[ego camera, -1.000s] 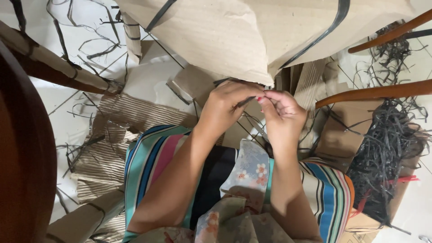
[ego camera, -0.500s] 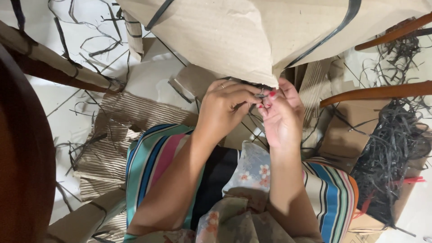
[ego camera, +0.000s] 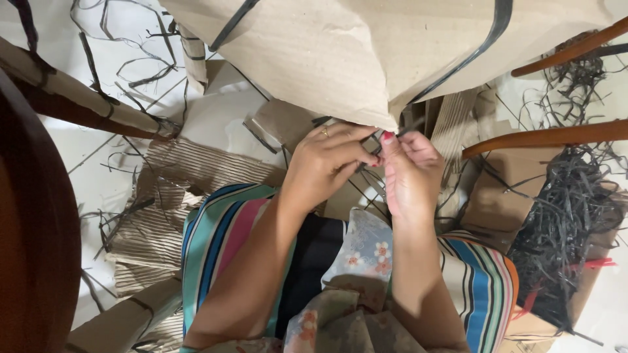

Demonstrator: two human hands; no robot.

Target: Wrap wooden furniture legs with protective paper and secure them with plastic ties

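A large brown cardboard-wrapped bundle (ego camera: 366,52) bound with black plastic straps (ego camera: 487,39) fills the top of the head view. My left hand (ego camera: 324,167) and my right hand (ego camera: 409,173) meet just below its lower corner. The fingertips of both hands pinch a thin black strap end (ego camera: 374,145) at that corner. My left hand wears a ring. How the strap runs under the cardboard edge is hidden.
Corrugated cardboard pieces (ego camera: 163,216) lie on the white floor at left. A heap of loose black straps (ego camera: 566,229) sits in a cardboard box at right. Wooden chair rails (ego camera: 549,136) cross at upper right; a dark rounded wooden edge (ego camera: 29,248) at far left.
Both hands have risen toward the bundle's lower corner and closed together on the strap end; the bundle itself stays put.
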